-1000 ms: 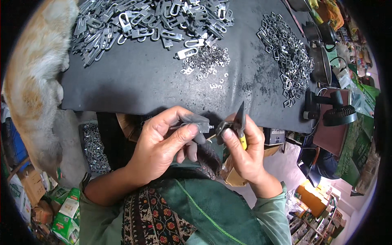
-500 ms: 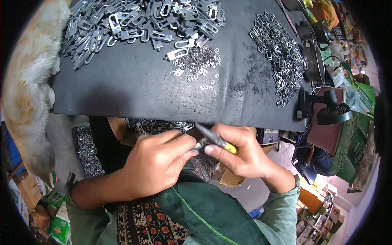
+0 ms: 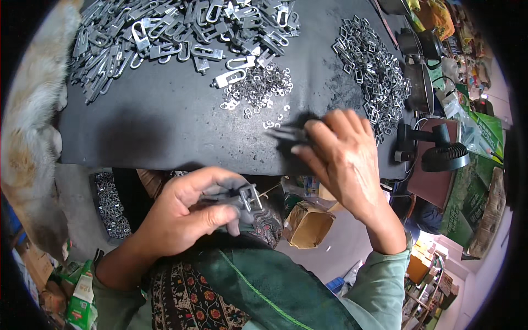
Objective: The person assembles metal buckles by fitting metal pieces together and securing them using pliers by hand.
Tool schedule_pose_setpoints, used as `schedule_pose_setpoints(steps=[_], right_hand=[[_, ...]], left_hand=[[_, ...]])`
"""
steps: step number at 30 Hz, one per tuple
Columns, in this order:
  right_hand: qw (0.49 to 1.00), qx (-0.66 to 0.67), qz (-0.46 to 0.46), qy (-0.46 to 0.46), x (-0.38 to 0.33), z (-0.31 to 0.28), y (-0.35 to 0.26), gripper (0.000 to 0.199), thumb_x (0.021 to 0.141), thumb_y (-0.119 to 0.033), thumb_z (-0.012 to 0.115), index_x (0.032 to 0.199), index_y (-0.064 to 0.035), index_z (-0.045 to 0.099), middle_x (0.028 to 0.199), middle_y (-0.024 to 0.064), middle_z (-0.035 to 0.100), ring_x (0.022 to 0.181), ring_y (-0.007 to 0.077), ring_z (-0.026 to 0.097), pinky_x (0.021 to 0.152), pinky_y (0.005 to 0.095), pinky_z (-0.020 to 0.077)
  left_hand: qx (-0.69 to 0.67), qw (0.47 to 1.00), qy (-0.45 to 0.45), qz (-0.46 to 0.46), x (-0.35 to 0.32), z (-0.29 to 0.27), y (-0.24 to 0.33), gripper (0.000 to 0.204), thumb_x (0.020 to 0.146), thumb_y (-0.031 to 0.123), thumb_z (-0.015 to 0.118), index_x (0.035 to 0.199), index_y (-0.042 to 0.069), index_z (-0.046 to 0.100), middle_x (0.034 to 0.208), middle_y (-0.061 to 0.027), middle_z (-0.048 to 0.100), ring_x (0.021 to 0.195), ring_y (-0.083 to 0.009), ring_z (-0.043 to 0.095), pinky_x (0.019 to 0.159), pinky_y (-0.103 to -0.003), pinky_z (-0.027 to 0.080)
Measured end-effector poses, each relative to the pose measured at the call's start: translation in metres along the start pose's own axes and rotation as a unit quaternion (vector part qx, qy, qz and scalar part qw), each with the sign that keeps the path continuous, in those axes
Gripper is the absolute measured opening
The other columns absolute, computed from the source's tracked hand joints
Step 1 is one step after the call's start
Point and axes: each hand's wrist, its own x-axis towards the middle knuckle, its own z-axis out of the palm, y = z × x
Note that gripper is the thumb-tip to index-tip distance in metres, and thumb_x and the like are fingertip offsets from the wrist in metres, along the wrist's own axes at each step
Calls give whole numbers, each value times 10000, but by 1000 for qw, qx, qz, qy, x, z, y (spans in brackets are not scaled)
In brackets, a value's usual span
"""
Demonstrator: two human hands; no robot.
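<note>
Just in front of the table's near edge, my left hand (image 3: 179,209) grips a grey metal fitting with a small rectangular metal loop (image 3: 250,198) at its end. My right hand (image 3: 349,159) is over the table, closed round dark pointed pliers (image 3: 286,133); motion blurs them, and their handle is hidden in the palm. The pliers' tips point left, close to a few loose C-shaped rings (image 3: 269,125). Beyond these lies a heap of small C-shaped rings (image 3: 261,88). Rectangular metal loops (image 3: 374,77) are heaped to the right.
Long slotted metal fittings (image 3: 176,33) cover the far left of the dark table (image 3: 187,121). A cat (image 3: 33,121) lies along the left edge. A small black fan (image 3: 443,157) stands at the right. Below are an open cardboard box (image 3: 311,225) and a container of metal parts (image 3: 113,206).
My right hand has moved away from my left, up and right over the table with the pliers. My left hand has shifted slightly left and down, and the fitting's rectangular loop now shows.
</note>
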Motion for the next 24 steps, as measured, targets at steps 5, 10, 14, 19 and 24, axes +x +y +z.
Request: schedule_pose_setpoints(steps=[5, 10, 14, 19, 24], right_hand=[[998, -51, 9, 46, 4, -3, 8, 242, 741, -247, 728, 863, -92, 587, 816, 72, 489, 812, 257, 506, 705, 380, 382], [999, -36, -1, 10, 6, 0, 10, 244, 738, -239, 730, 873, -92, 590, 835, 76, 496, 825, 258, 505, 711, 383, 384], [997, -61, 18, 49, 4, -2, 12, 251, 739, -231, 728, 904, -90, 602, 857, 81, 504, 847, 262, 504, 730, 389, 391], [997, -64, 16, 29, 6, 3, 12, 243, 736, -241, 728, 869, -86, 596, 854, 81, 500, 863, 263, 509, 743, 393, 396], [997, -67, 49, 4, 6, 2, 6, 241, 732, -245, 726, 855, -90, 588, 851, 80, 495, 866, 260, 509, 756, 392, 397]], left_hand=[[39, 997, -51, -52, -3, 1, 7, 261, 888, 9, 591, 1143, -48, 584, 879, -80, 656, 696, -94, 617, 666, -236, 496], [13, 997, -62, -36, -3, 5, 7, 242, 890, 18, 600, 1122, -47, 595, 857, -69, 650, 630, -82, 604, 599, -220, 486], [24, 1000, -10, 0, -4, 7, 0, 293, 891, 124, 617, 1111, -62, 564, 798, -129, 647, 527, -121, 588, 475, -220, 467], [3, 1000, -27, -16, -2, 7, 0, 265, 896, 15, 594, 1154, -41, 578, 875, -64, 637, 590, -68, 584, 548, -214, 469], [36, 999, -34, -7, 0, 4, 3, 255, 900, 27, 600, 1146, -41, 593, 863, -61, 637, 592, -70, 588, 550, -214, 472]])
